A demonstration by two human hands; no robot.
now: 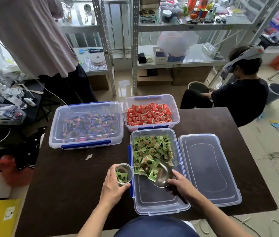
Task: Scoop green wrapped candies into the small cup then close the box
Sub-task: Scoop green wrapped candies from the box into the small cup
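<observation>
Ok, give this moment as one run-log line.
left hand: holds small cup, candies inside | right hand: holds metal scoop in open box, candies on it | lid: off, beside box

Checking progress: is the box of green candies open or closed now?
Open. The lid lies on the table beside the green candy box, and a scoop reaches inside.

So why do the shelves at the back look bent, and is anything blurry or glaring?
Head view: the wide-angle lens splays the shelf posts; daylight behind them washes out the top; the left edge is smeared; the metal scoop and loose lid catch a soft sheen.
</observation>
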